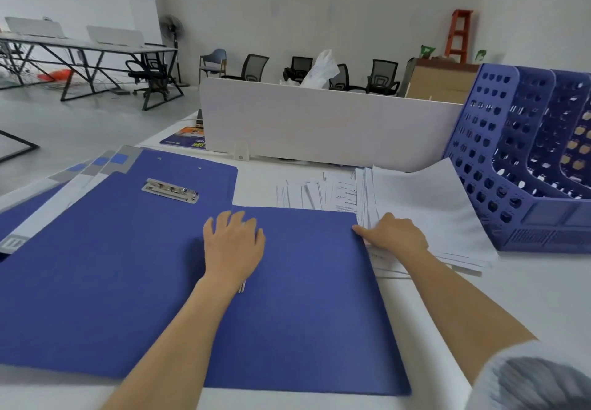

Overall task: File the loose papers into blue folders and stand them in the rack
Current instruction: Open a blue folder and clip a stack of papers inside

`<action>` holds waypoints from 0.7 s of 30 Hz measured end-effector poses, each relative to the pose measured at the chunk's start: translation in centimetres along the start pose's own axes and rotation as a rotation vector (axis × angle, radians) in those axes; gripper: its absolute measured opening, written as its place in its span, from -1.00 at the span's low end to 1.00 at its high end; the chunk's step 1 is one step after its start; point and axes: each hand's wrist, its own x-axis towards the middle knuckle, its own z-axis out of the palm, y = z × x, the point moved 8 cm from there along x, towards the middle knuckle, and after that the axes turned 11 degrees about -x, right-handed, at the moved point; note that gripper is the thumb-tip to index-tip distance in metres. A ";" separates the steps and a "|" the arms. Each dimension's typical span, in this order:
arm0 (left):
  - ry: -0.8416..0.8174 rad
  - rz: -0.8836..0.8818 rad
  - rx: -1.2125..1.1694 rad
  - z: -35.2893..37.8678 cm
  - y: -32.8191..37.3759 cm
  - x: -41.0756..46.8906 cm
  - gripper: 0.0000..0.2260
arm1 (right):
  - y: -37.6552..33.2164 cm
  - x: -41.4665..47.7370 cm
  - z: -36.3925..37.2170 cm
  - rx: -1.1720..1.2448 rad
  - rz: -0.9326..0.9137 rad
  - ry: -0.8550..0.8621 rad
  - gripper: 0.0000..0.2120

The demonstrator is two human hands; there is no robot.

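An open blue folder [128, 269] lies flat on the white table, its metal clip [170, 190] on the far left half. My left hand [233, 243] rests flat on the folder's middle, fingers spread, covering part of a second metal clip near the wrist. My right hand [395, 233] sits at the folder's right edge, on the near edge of a fanned stack of loose white papers [425, 205]; its fingers are hidden beneath the hand. A blue perforated rack [499, 166] stands at the right, behind the papers.
More blue folders with grey spines [80, 176] lie stacked under the open one at the left. A white desk divider [319, 125] runs along the table's far side. Chairs and desks stand in the room beyond.
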 end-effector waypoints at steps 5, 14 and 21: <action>-0.004 0.064 -0.100 0.1 0.0 -0.3 -0.62 | -1.2 1.4 0.0 -0.030 -0.058 -0.066 -0.39; 0.015 0.048 -0.176 -0.4 -0.4 -0.7 -0.54 | -2.9 1.7 -0.8 -0.177 -0.123 -0.131 -0.47; -0.014 0.061 -0.186 -0.1 -0.3 -0.6 -0.67 | -2.0 2.1 -1.9 -0.320 -0.152 0.012 -0.84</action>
